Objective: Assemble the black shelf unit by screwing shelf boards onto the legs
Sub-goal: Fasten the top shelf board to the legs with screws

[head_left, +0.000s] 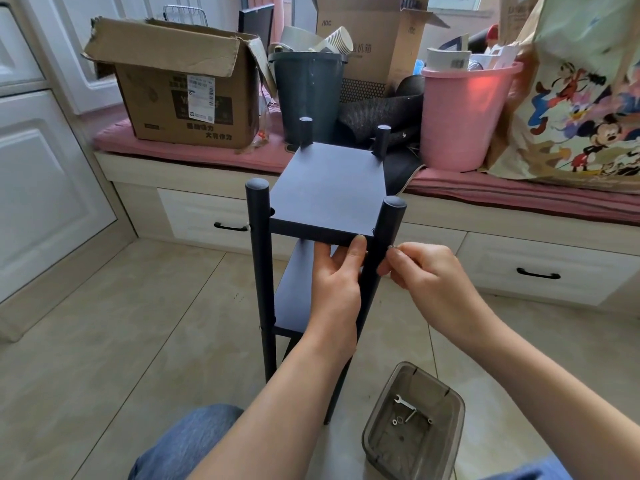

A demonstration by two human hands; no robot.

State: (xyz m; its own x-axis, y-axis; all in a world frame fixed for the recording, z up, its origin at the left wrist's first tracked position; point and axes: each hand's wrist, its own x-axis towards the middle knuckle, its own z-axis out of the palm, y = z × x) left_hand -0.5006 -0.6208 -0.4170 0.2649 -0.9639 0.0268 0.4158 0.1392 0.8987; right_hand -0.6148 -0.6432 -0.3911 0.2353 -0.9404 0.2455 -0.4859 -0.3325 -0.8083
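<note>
The black shelf unit (325, 216) stood upright on the tiled floor (138, 306), just before the person's knees. The left hand (337, 282) grasped the front edge of the top shelf board (329, 188), thumb under it, beside the near right leg (381, 244). The right hand (426, 271) pinched a small screw (392, 248) against that leg's outer side. A clear container (415, 427) holding a wrench (403, 402) sat near.
</note>
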